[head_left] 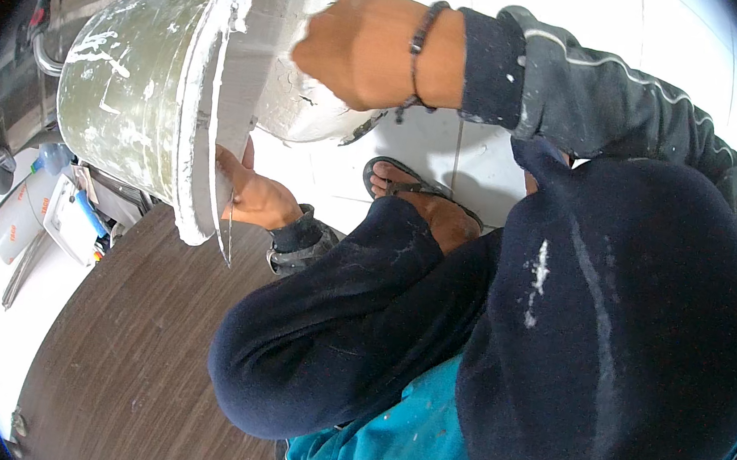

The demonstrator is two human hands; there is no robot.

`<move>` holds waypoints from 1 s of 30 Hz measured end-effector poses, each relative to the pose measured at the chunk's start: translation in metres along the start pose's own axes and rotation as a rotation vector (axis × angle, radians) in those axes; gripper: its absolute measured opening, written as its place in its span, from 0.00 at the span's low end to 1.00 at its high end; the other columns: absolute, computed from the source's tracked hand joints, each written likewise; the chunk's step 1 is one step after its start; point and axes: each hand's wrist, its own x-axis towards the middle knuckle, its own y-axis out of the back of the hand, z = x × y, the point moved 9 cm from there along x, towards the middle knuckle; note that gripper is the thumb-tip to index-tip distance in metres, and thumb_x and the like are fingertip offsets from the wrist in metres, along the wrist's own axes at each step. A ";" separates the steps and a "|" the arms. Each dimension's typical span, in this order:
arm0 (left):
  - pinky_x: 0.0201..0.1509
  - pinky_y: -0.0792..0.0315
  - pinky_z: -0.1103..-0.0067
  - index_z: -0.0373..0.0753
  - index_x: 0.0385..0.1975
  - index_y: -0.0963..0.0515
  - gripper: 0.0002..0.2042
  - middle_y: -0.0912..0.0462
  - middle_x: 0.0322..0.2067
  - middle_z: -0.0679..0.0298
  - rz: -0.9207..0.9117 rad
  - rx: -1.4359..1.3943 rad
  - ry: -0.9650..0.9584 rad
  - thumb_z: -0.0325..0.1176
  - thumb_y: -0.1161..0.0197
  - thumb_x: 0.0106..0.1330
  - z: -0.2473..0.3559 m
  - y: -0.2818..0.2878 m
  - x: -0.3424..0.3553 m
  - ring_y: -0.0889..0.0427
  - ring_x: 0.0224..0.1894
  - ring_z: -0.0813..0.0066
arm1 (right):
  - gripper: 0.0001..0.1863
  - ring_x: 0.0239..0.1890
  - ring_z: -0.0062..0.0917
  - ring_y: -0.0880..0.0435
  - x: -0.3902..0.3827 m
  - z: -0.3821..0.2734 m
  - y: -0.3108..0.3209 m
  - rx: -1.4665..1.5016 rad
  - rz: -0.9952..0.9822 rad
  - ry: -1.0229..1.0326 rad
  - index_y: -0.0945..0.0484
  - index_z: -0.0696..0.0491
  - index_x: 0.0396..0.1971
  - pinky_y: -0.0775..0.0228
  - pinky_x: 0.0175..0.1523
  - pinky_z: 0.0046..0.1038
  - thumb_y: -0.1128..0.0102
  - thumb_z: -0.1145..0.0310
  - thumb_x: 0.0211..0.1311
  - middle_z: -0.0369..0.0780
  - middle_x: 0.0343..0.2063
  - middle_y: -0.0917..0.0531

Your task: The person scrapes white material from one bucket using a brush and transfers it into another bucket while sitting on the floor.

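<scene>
A large olive-green bucket [138, 71], streaked with white compound, lies tipped on its side at the upper left with its mouth toward the right. My left hand [256, 193] is closed at the lower part of its whitened rim, and some of its fingers are hidden. A thin pointed strip [226, 237] hangs beside that hand; its kind is unclear. My right hand [352, 49], with a dark bracelet at the wrist, is clenched in front of the bucket's mouth. Whatever it grips is out of sight. Beneath it stands a white, compound-coated container [309, 111], partly covered by the hand.
A brown wood-grained round surface [134, 322] fills the lower left. Beyond it lie sheets, a blue-handled tool [92, 212] and other small items. Curved metal tubing [45, 57] runs at the far left. My sandalled foot [414, 185] rests on white floor tiles [483, 166].
</scene>
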 end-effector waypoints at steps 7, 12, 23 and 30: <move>0.43 0.16 0.64 0.28 0.57 0.35 0.22 0.27 0.53 0.48 0.009 -0.018 0.239 0.25 0.40 0.64 -0.012 -0.003 -0.002 0.21 0.48 0.58 | 0.13 0.34 0.39 0.16 -0.017 0.007 0.031 0.017 -0.083 -0.165 0.19 0.56 0.34 0.23 0.39 0.38 0.39 0.67 0.46 0.47 0.31 0.17; 0.43 0.16 0.63 0.29 0.57 0.35 0.22 0.28 0.54 0.48 -0.009 -0.036 0.252 0.26 0.39 0.64 -0.018 -0.001 -0.001 0.23 0.51 0.58 | 0.08 0.31 0.45 0.16 0.012 0.000 0.066 0.232 0.048 -0.087 0.20 0.62 0.24 0.24 0.37 0.41 0.42 0.71 0.49 0.52 0.25 0.18; 0.37 0.14 0.71 0.22 0.51 0.32 0.20 0.25 0.48 0.44 0.040 0.049 0.183 0.27 0.37 0.63 -0.002 -0.005 -0.004 0.18 0.42 0.58 | 0.09 0.37 0.32 0.14 0.043 -0.029 0.036 -0.267 0.277 0.130 0.18 0.50 0.34 0.22 0.42 0.34 0.40 0.68 0.51 0.38 0.33 0.15; 0.40 0.14 0.69 0.21 0.54 0.35 0.22 0.27 0.50 0.42 0.096 0.056 0.199 0.29 0.39 0.66 -0.021 0.008 -0.005 0.19 0.43 0.56 | 0.10 0.30 0.42 0.16 0.008 0.003 0.017 -0.066 0.066 0.037 0.18 0.56 0.25 0.24 0.35 0.40 0.47 0.68 0.53 0.48 0.24 0.17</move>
